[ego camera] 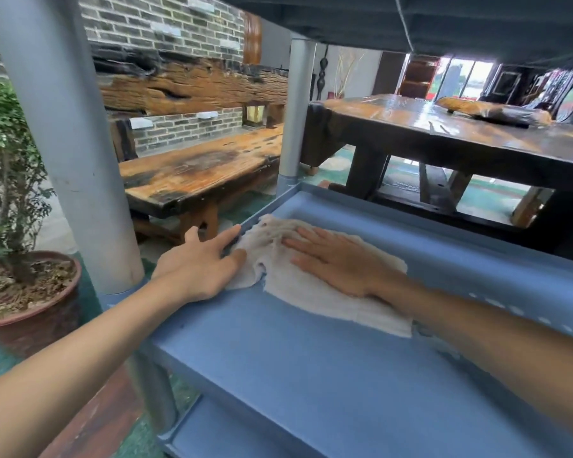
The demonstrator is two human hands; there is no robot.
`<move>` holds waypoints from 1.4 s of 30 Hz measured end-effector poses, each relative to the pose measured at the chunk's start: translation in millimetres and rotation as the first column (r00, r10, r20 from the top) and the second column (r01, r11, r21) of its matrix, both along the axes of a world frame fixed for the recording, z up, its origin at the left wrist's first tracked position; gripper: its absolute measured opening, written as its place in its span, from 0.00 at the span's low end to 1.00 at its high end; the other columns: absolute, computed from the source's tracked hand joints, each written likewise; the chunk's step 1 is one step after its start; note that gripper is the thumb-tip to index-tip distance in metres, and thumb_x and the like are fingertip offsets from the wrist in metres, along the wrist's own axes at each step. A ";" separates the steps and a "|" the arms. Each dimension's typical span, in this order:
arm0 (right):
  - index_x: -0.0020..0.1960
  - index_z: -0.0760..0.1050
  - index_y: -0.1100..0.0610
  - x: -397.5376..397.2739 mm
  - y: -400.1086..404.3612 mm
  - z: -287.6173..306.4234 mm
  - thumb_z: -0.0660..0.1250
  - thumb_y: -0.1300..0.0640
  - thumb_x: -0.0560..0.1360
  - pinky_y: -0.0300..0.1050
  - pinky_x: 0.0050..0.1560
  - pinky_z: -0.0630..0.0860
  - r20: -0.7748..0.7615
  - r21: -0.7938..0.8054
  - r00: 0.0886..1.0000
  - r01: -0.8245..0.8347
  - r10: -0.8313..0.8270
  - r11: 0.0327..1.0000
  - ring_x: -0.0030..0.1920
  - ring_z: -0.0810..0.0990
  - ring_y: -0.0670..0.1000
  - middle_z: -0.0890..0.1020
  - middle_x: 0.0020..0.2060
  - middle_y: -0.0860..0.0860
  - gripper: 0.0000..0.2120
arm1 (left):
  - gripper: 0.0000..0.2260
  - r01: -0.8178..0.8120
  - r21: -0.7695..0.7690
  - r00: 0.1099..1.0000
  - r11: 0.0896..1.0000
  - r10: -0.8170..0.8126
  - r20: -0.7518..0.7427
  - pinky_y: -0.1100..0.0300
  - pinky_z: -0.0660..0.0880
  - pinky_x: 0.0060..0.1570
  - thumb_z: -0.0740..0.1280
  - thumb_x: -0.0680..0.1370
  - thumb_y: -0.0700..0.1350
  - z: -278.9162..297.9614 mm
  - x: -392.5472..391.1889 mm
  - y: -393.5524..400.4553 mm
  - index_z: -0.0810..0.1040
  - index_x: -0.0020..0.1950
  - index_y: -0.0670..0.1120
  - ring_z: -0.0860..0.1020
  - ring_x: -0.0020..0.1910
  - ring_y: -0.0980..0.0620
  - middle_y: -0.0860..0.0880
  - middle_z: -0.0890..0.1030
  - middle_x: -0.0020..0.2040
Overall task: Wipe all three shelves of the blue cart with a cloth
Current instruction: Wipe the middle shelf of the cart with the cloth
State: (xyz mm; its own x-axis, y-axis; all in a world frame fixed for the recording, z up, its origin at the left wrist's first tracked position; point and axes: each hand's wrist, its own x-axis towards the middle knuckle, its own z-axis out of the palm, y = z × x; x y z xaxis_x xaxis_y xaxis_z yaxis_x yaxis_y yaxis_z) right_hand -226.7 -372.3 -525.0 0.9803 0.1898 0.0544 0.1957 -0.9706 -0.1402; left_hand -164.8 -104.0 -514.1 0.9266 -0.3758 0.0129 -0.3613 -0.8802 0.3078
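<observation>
Risks first. The cloth point(315, 285) is only pinned under a flat palm, not gripped, so a fast stroke could let it slide out or bunch up, esp. at the crumpled far-left end where it rides up against the shelf's raised rim. That bunching would leave the groove along the rim and the far corner by the grey post point(295, 127) unwiped. The left hand point(202, 266) is w/ its fingers over the shelf's left edge; if the right hand point(338, 259) sweeps that way the two could collide, or the cloth could get pushed off the edge. The cart might also roll under a hard push, though no wheels are in view, so can't tell.

Hands: right hand lies open and flat on the cloth, fingers together and straight, pressing down, not closed on anything. Left hand is open too, fingers spread, tips touching the cloth's edge and the rim, gripping nothing.

Cloth: off-white, thin, worn-looking towel, spread mostly flat, wrinkled at the far end. It lies on the middle shelf point(278, 358) of the blue cart (top shelf's underside overhead, a lower shelf point(219, 434) visible below). Shelf is matte blue plastic, no obvious dirt showing.
</observation>
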 end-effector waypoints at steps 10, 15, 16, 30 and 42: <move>0.83 0.50 0.37 69.4 -93.6 5.6 0.41 0.33 0.83 0.55 0.82 0.53 -0.024 -0.065 0.949 0.312 -0.314 0.948 0.83 0.56 0.49 0.55 0.84 0.42 0.29 | 0.28 -0.016 0.145 0.974 0.989 -0.018 0.227 0.50 0.70 0.45 0.49 0.77 0.69 -6.6 -3.2 -6.7 0.50 0.77 0.68 0.78 0.58 0.34 0.43 0.63 0.75; 0.84 0.48 0.41 72.4 -123.3 3.7 0.43 0.36 0.84 0.62 0.82 0.51 -0.099 -0.016 0.917 0.387 -0.387 0.922 0.84 0.53 0.51 0.51 0.85 0.43 0.30 | 0.28 0.002 0.123 0.975 0.992 -0.030 0.220 0.52 0.68 0.43 0.49 0.77 0.68 -7.4 -0.1 -4.4 0.49 0.77 0.68 0.78 0.56 0.35 0.44 0.68 0.70; 0.84 0.48 0.41 71.2 -123.4 3.7 0.43 0.36 0.84 0.62 0.82 0.51 -0.096 -0.005 0.915 0.393 -0.392 0.919 0.84 0.53 0.52 0.52 0.84 0.43 0.30 | 0.28 0.012 0.110 0.978 0.994 -0.035 0.207 0.52 0.68 0.43 0.50 0.77 0.68 -6.7 1.0 -4.4 0.49 0.76 0.69 0.78 0.55 0.36 0.43 0.71 0.66; 0.82 0.47 0.32 -12.9 -46.1 -4.6 0.38 0.34 0.81 0.64 0.79 0.55 -0.033 -0.074 0.946 0.321 -0.324 0.944 0.83 0.55 0.56 0.51 0.85 0.46 0.28 | 0.30 0.044 0.106 0.960 0.993 -0.072 0.270 0.53 0.67 0.41 0.52 0.76 0.63 -6.7 2.4 -11.5 0.49 0.78 0.67 0.78 0.55 0.36 0.42 0.79 0.59; 0.82 0.52 0.35 -130.4 82.0 6.2 0.46 0.38 0.84 0.51 0.80 0.34 -0.178 0.008 0.984 -0.001 0.002 1.000 0.83 0.36 0.46 0.41 0.84 0.40 0.26 | 0.28 0.051 0.116 0.950 0.992 -0.084 0.302 0.53 0.66 0.40 0.49 0.78 0.65 -7.6 3.1 -10.0 0.51 0.78 0.66 0.79 0.54 0.37 0.42 0.79 0.61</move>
